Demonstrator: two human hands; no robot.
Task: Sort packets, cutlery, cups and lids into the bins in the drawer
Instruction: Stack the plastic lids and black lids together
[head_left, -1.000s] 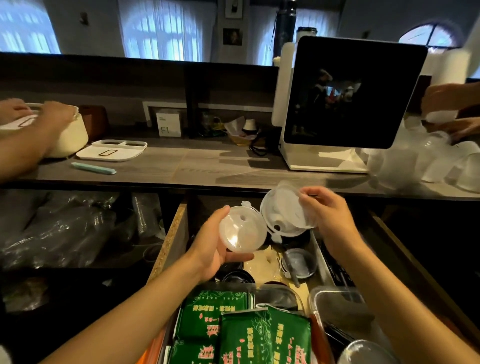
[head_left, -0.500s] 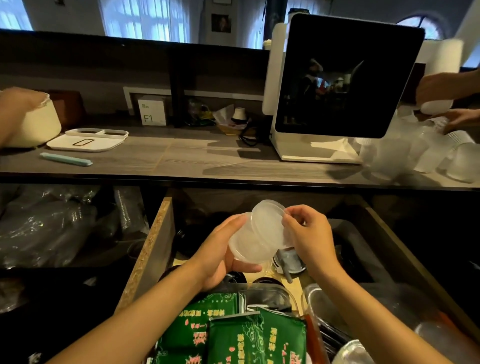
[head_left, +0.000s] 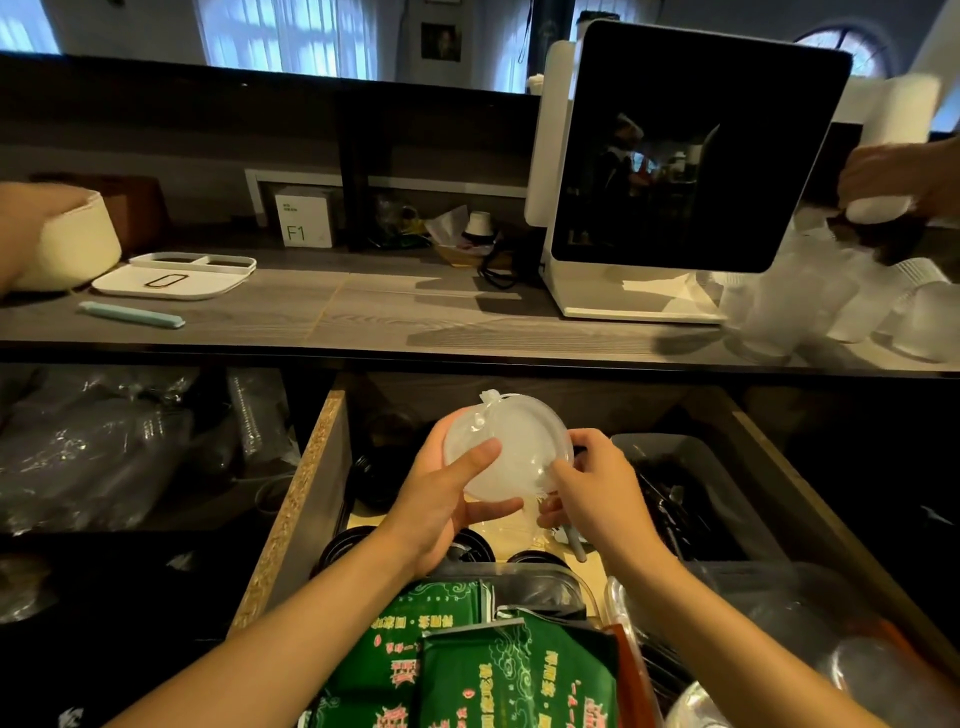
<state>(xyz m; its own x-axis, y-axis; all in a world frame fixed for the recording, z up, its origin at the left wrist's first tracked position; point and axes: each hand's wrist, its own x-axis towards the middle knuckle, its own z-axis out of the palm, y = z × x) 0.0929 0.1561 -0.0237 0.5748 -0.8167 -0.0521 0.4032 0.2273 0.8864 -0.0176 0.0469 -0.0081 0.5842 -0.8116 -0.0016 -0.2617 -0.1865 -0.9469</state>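
Nearest the camera, at the drawer's (head_left: 291, 525) front edge, green packets (head_left: 498, 665) lay stacked in a clear bin (head_left: 550, 579), with a second clear bin (head_left: 810, 592) holding clear plastic pieces at the front right corner. Above the middle of the drawer both hands met on a small stack of translucent lids (head_left: 506, 449), held on edge so their flat faces looked left and right and their rims ran up and down. The left hand (head_left: 441, 499) cupped the stack from the left, thumb pressed flat across the near face and the other fingers curled behind. The right hand (head_left: 597, 488) pinched the right rim between thumb and fingers, narrowly closed. Both hands were equally near, and the lids sat directly between them rather than in any bin. Below them lay black round lids (head_left: 374, 478) on the drawer floor toward the left edge, and a grey bin (head_left: 691, 462) of dark cutlery toward the back right. Setting the stack down would likely mean lowering it toward one of these; which one I cannot tell. Farther off, the tabletop (head_left: 363, 312) carried a dark screen (head_left: 691, 150) and clear cups (head_left: 831, 306) at its right edge.
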